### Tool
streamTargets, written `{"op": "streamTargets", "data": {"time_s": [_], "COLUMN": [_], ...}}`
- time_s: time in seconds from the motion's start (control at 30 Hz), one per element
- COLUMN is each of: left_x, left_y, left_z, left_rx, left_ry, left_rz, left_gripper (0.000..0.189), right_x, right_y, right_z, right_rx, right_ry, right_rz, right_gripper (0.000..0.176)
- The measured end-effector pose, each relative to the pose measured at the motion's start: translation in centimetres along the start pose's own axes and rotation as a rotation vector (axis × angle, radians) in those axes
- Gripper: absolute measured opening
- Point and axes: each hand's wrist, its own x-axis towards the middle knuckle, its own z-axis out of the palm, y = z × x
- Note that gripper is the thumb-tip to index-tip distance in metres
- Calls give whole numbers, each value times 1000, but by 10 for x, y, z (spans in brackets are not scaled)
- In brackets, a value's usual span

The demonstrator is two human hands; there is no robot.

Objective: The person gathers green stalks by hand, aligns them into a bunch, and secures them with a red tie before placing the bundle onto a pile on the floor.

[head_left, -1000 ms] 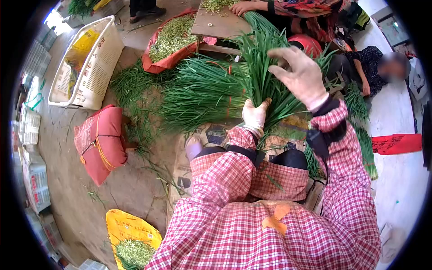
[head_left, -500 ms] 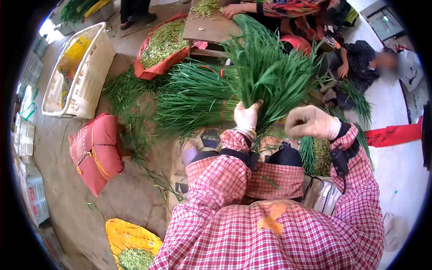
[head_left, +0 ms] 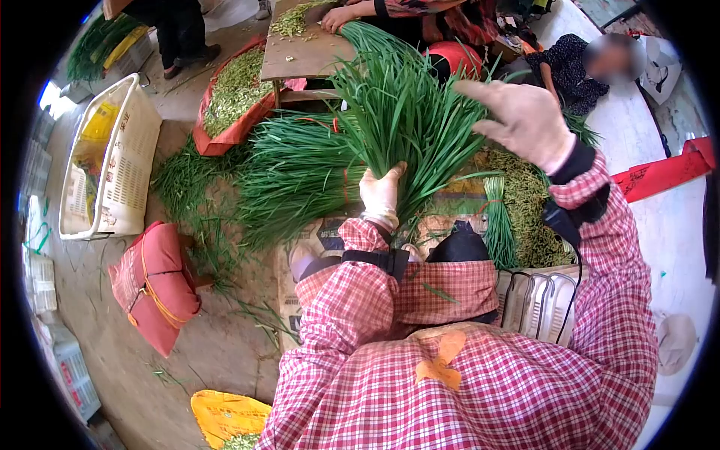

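My gloved left hand (head_left: 380, 196) is closed around the lower part of a big bunch of green garlic chives (head_left: 405, 105), whose leaves fan out upward. My gloved right hand (head_left: 525, 124) is raised at the right of the bunch, fingers apart, with nothing visible in it; its fingertips are near the leaf tips. Left of my left hand lie tied bundles of chives (head_left: 292, 180), bound with red bands. A small tied bundle (head_left: 498, 229) rests by my right knee, beside a heap of short green pieces (head_left: 529, 206).
A wooden bench (head_left: 307, 56) stands ahead, where a co-worker's hand (head_left: 339, 16) rests on chives. To the left are a red sack of trimmings (head_left: 238, 90), a white plastic crate (head_left: 129, 169) and a tied pink cushion (head_left: 157, 281). A yellow sack (head_left: 225, 411) lies at lower left.
My right hand has moved up and forward, and its curled fingers have spread. My left hand still grips the chives. The view has shifted, uncovering more of the small bundle and green heap.
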Motion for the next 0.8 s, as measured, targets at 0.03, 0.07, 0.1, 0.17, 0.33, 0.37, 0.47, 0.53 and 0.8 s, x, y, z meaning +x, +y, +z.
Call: {"op": "streamTargets", "data": {"time_s": [0.03, 0.07, 0.1, 0.17, 0.33, 0.37, 0.47, 0.53, 0.8], "left_x": [0, 0, 0, 0, 6, 7, 5, 2, -2], "left_y": [0, 0, 0, 2, -3, -5, -4, -4, 6], "left_z": [0, 0, 1, 3, -3, -4, -6, -4, 1], "left_rx": [28, 56, 44, 24, -8, -4, 9, -8, 28], "left_ry": [3, 7, 4, 0, 12, 12, 17, 27, 6], "left_rz": [7, 15, 11, 3, -5, 3, -9, -35, -21], "left_gripper": [30, 30, 30, 31, 31, 32, 34, 34, 34], "right_x": [9, 15, 18, 20, -15, -21, -45, -41, 12], "right_y": [-7, -12, -1, 16, 83, 81, 56, 29, 23], "right_z": [1, 11, 30, 55, 33, 33, 22, 19, 50], "right_rx": [-125, -220, -235, -105, 571, 315, 126, 211, -131], "right_ry": [-205, -261, -318, -381, -275, -279, -611, -385, -210], "right_rz": [46, 12, -71, -64, 517, 291, 211, 266, 227], "right_gripper": [49, 47, 42, 28, 34, 34, 26, 24, 40]}}
